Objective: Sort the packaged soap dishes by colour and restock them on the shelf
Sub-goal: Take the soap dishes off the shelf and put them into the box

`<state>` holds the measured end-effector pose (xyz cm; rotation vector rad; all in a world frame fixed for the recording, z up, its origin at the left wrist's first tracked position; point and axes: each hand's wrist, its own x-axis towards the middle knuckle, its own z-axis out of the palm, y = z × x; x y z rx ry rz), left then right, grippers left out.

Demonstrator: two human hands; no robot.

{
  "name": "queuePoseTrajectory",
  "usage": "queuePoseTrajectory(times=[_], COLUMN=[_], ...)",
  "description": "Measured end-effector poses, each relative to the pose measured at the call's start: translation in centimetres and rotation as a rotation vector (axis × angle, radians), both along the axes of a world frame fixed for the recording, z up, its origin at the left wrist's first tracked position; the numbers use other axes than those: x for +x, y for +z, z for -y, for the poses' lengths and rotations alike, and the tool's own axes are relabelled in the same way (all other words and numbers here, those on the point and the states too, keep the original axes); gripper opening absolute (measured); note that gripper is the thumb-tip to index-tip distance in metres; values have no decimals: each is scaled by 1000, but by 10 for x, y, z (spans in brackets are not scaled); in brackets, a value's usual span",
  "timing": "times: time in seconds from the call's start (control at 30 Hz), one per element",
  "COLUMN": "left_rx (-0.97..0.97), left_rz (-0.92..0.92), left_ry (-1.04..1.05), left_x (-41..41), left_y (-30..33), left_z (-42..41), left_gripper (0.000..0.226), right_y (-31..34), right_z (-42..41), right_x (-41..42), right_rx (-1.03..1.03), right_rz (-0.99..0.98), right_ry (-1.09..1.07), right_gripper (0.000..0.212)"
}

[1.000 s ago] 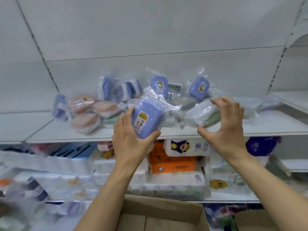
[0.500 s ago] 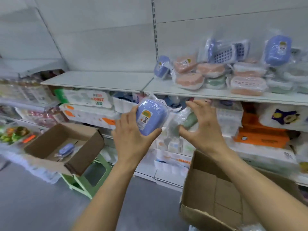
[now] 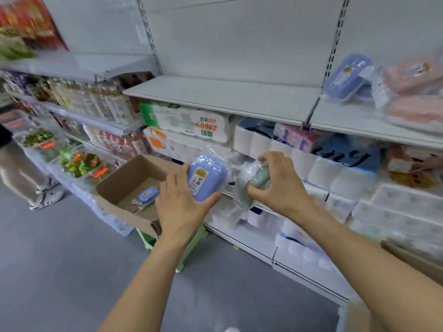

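Note:
My left hand point(image 3: 178, 204) grips a blue packaged soap dish point(image 3: 206, 176) with a yellow label, held upright in front of the lower shelves. My right hand point(image 3: 281, 182) pinches a green packaged soap dish point(image 3: 260, 179) in crinkled clear wrap, just right of the blue one. An open cardboard box point(image 3: 112, 185) at the left holds one small blue packaged soap dish point(image 3: 147, 195). On the white shelf point(image 3: 347, 119) at the upper right lie another blue soap dish point(image 3: 347, 76) and pink packaged soap dishes point(image 3: 412, 92).
A bare stretch of white shelf point(image 3: 215, 94) runs left of the pile. Toilet-paper packs point(image 3: 340, 178) fill the lower shelves. The box sits on a green stool point(image 3: 191, 238). A person's legs point(image 3: 21, 173) stand at the far left on the grey floor. Another cardboard box edge point(image 3: 412, 259) shows at right.
My view has swung left and down, away from the soap-dish pile toward the cardboard box. Both hands have carried their soap dishes along, and the right hand has closed on the green one.

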<state>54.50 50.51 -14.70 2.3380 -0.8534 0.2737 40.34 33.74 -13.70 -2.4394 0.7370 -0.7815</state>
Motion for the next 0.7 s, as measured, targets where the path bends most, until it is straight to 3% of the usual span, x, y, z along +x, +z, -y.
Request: queuePoseTrajectory(times=[0.13, 0.4, 0.7], left_rx=[88, 74, 234], left_rz=[-35, -112, -251], left_ry=[37, 92, -19], left_x=[90, 250, 472], left_y=[-3, -16, -93], left_z=[2, -12, -5], left_gripper=[96, 95, 92], right_y=[-6, -11, -92], right_z=[7, 6, -2], right_x=[97, 268, 460], right_rx=[38, 120, 281], right_rz=[-20, -89, -220], right_ry=[45, 118, -48], right_gripper=[59, 57, 59])
